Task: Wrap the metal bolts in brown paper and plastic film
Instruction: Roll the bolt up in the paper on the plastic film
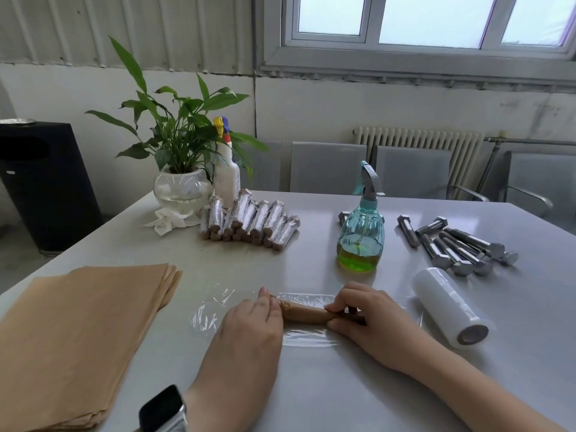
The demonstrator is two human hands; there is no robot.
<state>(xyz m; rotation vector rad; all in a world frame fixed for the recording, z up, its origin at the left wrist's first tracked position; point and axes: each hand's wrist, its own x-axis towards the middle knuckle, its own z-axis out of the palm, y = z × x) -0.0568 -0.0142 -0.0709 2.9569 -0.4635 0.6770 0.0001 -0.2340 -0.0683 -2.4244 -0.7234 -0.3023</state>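
At lower centre, the left hand (249,322) and right hand (358,310) gripped the paper-wrapped bolt (304,313) on plastic film (212,310); rolling it up likely came next.

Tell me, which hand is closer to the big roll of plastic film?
Right. The right hand grips the paper-wrapped bolt beside the film roll; the left hand is farther away, at the bolt's other end.

The table (311,385) is smooth and glossy, and the clear film sheet (212,316) lying on it is thin, crinkled, shiny plastic under a bundle (304,311) of matt brown paper. Left of the bundle lies a stack of matt brown paper sheets (84,332); right of it, a white plastic film roll (448,310). Beyond the roll, the bare bolts (461,247) are dull grey metal, and the spray bottle (361,235) is translucent teal plastic.
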